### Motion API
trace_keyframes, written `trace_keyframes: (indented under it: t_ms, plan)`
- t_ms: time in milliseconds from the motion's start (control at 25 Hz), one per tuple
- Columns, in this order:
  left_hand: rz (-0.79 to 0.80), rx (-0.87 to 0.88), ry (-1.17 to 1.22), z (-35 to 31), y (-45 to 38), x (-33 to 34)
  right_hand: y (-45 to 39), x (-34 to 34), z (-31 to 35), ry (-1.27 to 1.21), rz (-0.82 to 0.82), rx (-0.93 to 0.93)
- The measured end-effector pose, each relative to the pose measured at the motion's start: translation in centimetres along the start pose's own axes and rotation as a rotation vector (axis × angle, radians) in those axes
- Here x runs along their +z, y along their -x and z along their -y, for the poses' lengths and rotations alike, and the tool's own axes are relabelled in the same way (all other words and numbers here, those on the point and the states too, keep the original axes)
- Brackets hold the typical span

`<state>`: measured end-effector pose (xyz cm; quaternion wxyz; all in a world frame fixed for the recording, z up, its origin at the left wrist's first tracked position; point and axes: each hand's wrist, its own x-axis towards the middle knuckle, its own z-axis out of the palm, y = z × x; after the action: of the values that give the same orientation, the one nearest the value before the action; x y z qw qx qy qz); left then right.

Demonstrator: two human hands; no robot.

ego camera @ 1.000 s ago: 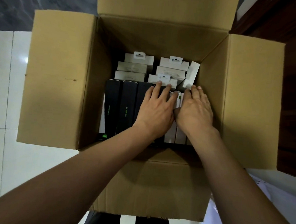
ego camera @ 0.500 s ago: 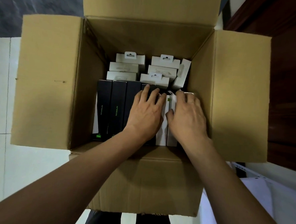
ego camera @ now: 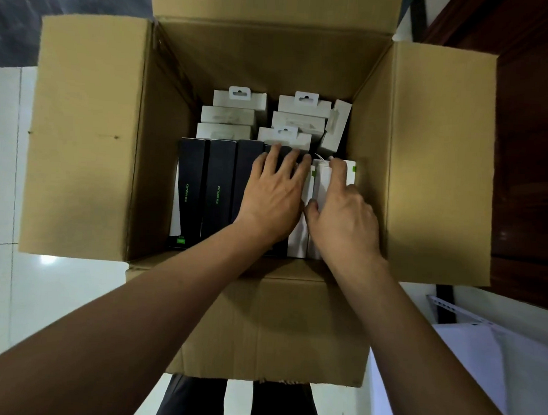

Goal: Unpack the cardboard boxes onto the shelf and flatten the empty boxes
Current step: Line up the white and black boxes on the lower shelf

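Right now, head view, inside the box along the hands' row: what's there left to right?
Left flap → black boxes → left hand flat on a black box → white boxes → right hand gripping a white box → right flap.

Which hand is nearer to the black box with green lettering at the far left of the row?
The left hand. It rests on the black boxes a few places to the right of that box. The right hand is farther right, gripping the white boxes.

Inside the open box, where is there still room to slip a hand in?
Bare room only along the cardboard box's far wall, behind the small white boxes. Crowded elsewhere: black boxes packed side by side, both hands on the rest.
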<state>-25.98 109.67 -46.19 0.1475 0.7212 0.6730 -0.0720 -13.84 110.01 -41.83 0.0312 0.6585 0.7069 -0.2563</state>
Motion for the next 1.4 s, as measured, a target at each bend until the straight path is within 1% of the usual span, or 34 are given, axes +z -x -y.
trace_keyframes:
  t_ms: [160, 320, 560, 640, 720, 840, 1040, 1200, 1400]
  plan:
    - [0.047, 0.005, 0.001, -0.1, -0.4, 0.2, -0.4, 0.5, 0.1, 0.025, 0.001, 0.03]
    - [0.0, -0.032, 0.068, -0.2, -0.1, 0.0, -0.2, 0.5, 0.3, 0.024, -0.073, 0.015]
    - [-0.158, -0.103, 0.178, -0.9, 1.1, -1.0, 2.6, -1.7, 0.4, -0.029, -0.208, -0.032]
    - [-0.168, -0.157, 0.202, -1.6, 1.9, -1.2, 3.5, -2.6, 0.6, -0.051, -0.248, -0.034]
    - [-0.12, -0.218, 0.225, -2.4, 2.5, -1.2, 4.0, -3.1, 0.4, -0.081, -0.267, -0.023]
    - [-0.053, -0.287, 0.266, -3.8, 2.6, -0.9, 4.4, -3.7, 0.0, -0.125, -0.269, -0.008]
    - [-0.041, -0.353, 0.374, -4.4, 2.2, -1.0, 4.8, -4.9, -0.3, -0.144, -0.27, 0.004]
    - [-0.1, -0.321, 0.543, -4.3, 3.3, -2.8, 5.6, -6.4, -0.2, -0.163, -0.268, 0.007]
    - [-0.157, -0.285, 0.545, -3.0, 6.2, -7.7, 6.6, -9.2, 0.5, -0.154, -0.25, 0.024]
